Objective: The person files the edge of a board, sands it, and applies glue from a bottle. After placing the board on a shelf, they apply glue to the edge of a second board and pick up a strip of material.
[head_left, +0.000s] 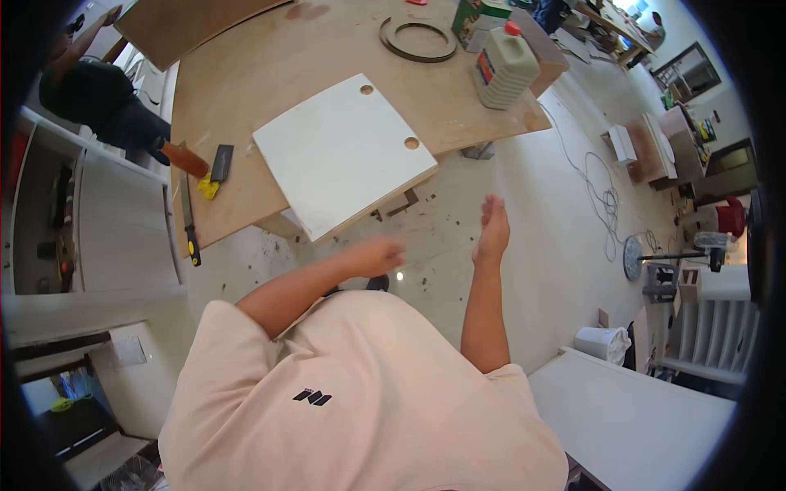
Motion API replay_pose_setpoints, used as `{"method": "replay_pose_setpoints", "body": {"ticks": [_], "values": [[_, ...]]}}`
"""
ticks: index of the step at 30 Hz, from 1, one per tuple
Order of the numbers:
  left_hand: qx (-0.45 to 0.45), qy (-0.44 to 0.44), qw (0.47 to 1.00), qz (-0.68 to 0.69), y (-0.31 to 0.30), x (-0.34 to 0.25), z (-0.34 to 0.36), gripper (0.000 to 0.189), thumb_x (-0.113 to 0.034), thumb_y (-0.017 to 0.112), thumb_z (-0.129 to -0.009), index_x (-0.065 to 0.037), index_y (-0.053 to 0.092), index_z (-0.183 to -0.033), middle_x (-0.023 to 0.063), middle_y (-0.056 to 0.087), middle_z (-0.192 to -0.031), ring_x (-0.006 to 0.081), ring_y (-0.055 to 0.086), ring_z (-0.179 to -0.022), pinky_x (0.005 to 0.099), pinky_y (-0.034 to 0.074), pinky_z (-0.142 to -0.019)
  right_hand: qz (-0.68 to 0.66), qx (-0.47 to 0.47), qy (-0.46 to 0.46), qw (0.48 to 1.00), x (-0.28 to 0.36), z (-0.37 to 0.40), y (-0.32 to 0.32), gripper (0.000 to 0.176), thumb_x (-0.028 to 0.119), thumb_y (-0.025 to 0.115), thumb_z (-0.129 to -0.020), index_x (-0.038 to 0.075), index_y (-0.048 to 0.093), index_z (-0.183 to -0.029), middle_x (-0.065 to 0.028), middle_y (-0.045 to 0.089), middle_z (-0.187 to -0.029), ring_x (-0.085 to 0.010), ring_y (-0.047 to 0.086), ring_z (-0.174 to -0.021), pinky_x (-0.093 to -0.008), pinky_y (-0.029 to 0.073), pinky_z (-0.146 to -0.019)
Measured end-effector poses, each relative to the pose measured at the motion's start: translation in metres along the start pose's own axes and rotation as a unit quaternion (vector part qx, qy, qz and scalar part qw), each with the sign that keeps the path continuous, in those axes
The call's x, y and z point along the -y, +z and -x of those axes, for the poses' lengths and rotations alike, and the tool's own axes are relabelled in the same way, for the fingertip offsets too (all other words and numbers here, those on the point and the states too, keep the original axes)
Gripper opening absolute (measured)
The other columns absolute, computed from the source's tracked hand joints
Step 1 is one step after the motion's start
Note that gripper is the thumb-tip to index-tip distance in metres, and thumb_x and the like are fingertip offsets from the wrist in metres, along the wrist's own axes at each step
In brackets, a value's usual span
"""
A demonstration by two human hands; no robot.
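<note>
A white panel (344, 155) with two round holes along its right side lies at the front edge of the brown worktable (246, 90), its near corner jutting past the edge. Below that corner is my left hand (377, 255), smeared by motion, so its fingers cannot be made out. Off to the right, over the floor, my right hand (492, 231) points upward with its fingers stretched and nothing in it. Neither hand touches the panel.
On the table are a file (189, 217), a dark block (221, 164), a yellow item (208, 186), a roll of edging (417, 39) and a jug (504, 67). A person (106, 98) stands at the left. A cable (604, 196) lies on the floor.
</note>
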State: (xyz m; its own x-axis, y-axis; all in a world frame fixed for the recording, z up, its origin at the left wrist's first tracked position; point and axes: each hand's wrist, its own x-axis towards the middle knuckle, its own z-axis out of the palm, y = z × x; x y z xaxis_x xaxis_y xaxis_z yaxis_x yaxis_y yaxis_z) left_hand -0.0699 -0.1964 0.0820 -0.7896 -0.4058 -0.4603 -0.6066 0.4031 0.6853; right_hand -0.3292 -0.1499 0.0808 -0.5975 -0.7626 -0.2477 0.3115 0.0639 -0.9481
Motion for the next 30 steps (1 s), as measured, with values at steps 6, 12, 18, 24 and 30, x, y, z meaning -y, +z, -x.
{"method": "replay_pose_setpoints", "body": {"ticks": [6,12,18,24,30], "values": [[-0.398,-0.210,0.811,0.374,0.071,0.132,0.133,0.026,-0.021,0.060,-0.098,0.002,0.069,-0.103,0.0072,0.067,-0.073,0.0118,0.062,-0.059,0.0275,0.051,-0.056,0.526,0.132,-0.409,0.734,-0.019,-0.035,0.094,0.067,0.043,0.053,-0.100,-0.002,0.039,-0.148,-0.0226,0.037,-0.154,-0.0387,0.033,-0.144,-0.0554,0.023,-0.117],[-0.474,-0.278,0.734,0.398,0.102,0.148,0.209,0.028,-0.019,0.059,-0.099,0.005,0.067,-0.111,0.0097,0.068,-0.079,0.0133,0.063,-0.064,0.0269,0.053,-0.060,0.664,0.133,-0.324,0.661,-0.095,-0.063,0.161,0.075,0.053,0.041,-0.101,-0.004,0.035,-0.149,-0.0224,0.026,-0.160,-0.0383,0.020,-0.150,-0.0540,0.014,-0.121],[-0.457,-0.307,0.721,0.421,0.136,0.146,0.222,0.029,-0.018,0.059,-0.099,0.005,0.066,-0.114,0.0099,0.069,-0.081,0.0138,0.064,-0.066,0.0276,0.054,-0.063,0.579,0.411,-0.324,0.625,-0.121,0.095,0.216,0.074,0.045,0.060,-0.093,-0.002,0.041,-0.146,-0.0226,0.036,-0.155,-0.0387,0.028,-0.146,-0.0501,0.019,-0.121],[-0.439,-0.241,0.740,0.450,0.111,0.150,0.197,0.031,-0.022,0.057,-0.100,0.003,0.064,-0.117,0.0101,0.070,-0.088,0.0156,0.066,-0.072,0.0287,0.055,-0.068,0.464,0.557,-0.404,0.558,-0.131,0.132,0.232,0.068,0.054,0.053,-0.096,0.012,0.044,-0.148,-0.0113,0.031,-0.160,-0.0296,0.026,-0.149,-0.0512,0.017,-0.122],[-0.412,-0.214,0.683,0.563,0.054,0.142,0.131,0.042,-0.031,0.056,-0.103,-0.001,0.053,-0.132,0.0111,0.065,-0.110,0.0180,0.065,-0.095,0.0327,0.055,-0.077,0.619,0.372,-0.367,0.587,-0.103,-0.004,0.173,0.063,0.053,0.047,-0.099,0.015,0.043,-0.150,-0.0070,0.031,-0.161,-0.0260,0.020,-0.152,-0.0481,0.014,-0.123]]}}
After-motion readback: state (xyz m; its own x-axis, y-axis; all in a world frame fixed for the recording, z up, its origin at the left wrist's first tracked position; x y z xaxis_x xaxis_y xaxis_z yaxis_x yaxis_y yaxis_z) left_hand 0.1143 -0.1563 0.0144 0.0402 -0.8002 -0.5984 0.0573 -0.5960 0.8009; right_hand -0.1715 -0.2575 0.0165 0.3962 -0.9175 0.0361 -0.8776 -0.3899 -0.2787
